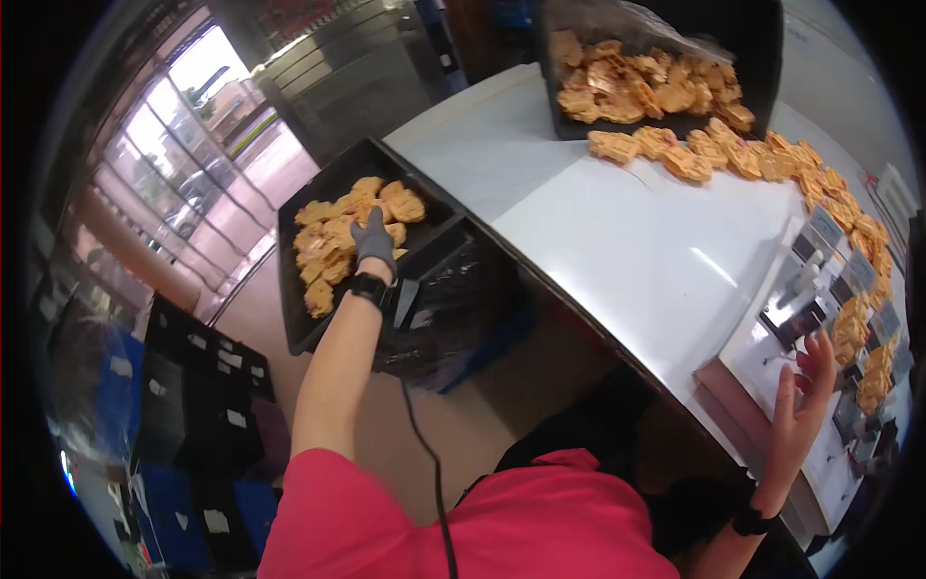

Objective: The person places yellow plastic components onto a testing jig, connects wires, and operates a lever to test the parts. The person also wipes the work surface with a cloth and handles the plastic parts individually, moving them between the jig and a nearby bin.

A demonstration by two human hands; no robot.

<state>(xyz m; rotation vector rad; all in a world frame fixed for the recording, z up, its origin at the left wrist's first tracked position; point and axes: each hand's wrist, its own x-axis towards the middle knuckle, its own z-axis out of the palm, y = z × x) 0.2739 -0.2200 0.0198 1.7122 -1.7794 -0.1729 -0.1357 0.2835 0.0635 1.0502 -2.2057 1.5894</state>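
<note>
My left hand (374, 241), in a grey glove, is stretched over a black bin (286, 265) at the left. Its fingers and thumb are apart and touch a pile of tan-orange moulded pieces (323, 241); nothing can be seen gripped in it. At the right, my bare right hand (806, 386) is raised beside a white bench fixture (738, 372) with small metal blocks (793, 318). Its fingers are spread and hold nothing. More tan-orange pieces (851, 328) lie just beyond this hand, among the fixture's grey plates (857, 273).
A row of similar pieces (762, 159) curves along the white table (598, 241) from a tipped black bin (762, 58) with a plastic liner. Beside the left bin is dark plastic bagging (453, 309). A black cable (424, 439) hangs before me. Stacked crates (193, 405) stand lower left.
</note>
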